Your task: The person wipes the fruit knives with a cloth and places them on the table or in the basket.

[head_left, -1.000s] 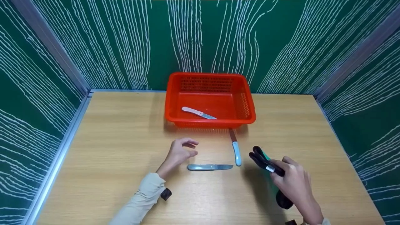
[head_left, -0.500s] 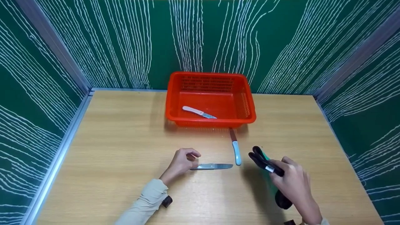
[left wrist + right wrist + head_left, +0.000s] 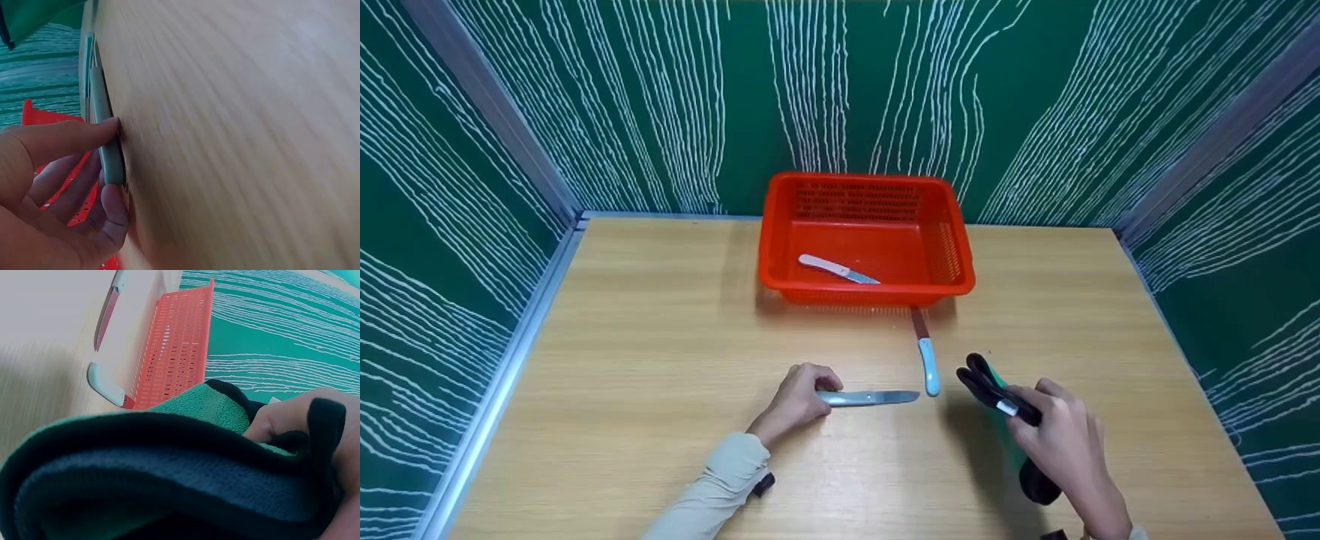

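My left hand (image 3: 801,394) pinches the handle end of a knife (image 3: 874,398) with a grey-green handle, thumb on one side and fingers on the other. The knife lies along the table, its blade pointing right; in the left wrist view its handle (image 3: 107,135) sits close to the wood. My right hand (image 3: 1065,431) grips a folded green cloth (image 3: 169,464) with black edging and a grey-blue face, held above the table at the right. A light-blue-handled knife (image 3: 929,367) lies between the hands, its reddish-brown-looking blade reaching the basket's front.
At the back of the table (image 3: 660,300) stands a red plastic basket (image 3: 866,294) with perforated sides. Inside it lies a knife (image 3: 825,265) with a pale pink handle. Green walls (image 3: 1035,90) with white lines enclose the table at the back and both sides.
My left hand has come down and slightly right onto the grey-green-handled knife, its fingers closing on the handle. My right hand and the cloth have barely moved.
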Action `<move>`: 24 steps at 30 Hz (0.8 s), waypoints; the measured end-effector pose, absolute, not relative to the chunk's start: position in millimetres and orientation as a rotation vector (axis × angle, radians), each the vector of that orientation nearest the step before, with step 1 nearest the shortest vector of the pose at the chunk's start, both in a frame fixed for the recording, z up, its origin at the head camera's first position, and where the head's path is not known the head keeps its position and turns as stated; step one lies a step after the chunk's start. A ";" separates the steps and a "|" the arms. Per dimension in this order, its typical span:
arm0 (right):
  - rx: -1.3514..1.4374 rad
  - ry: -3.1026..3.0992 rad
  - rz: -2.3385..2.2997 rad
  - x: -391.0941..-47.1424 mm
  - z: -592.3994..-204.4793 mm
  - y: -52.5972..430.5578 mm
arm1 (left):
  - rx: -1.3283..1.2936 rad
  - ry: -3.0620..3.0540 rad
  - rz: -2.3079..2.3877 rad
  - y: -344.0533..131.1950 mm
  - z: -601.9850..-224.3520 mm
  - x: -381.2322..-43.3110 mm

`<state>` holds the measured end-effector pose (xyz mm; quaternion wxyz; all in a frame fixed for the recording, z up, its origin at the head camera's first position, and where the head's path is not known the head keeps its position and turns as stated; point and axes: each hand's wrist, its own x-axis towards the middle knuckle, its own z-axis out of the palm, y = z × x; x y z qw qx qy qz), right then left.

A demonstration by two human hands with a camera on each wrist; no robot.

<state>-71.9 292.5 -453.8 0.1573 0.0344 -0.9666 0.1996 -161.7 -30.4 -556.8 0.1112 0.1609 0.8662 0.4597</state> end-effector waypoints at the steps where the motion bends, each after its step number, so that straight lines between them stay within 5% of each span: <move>1: 0.101 -2.765 0.569 -72.0 -454.3 292.5 | 0.475 2.550 1.341 -30.8 -557.2 -162.2; 24: 0.106 -2.730 0.585 -69.5 -459.8 293.2 | 0.135 1.994 1.889 -40.7 -562.4 -161.1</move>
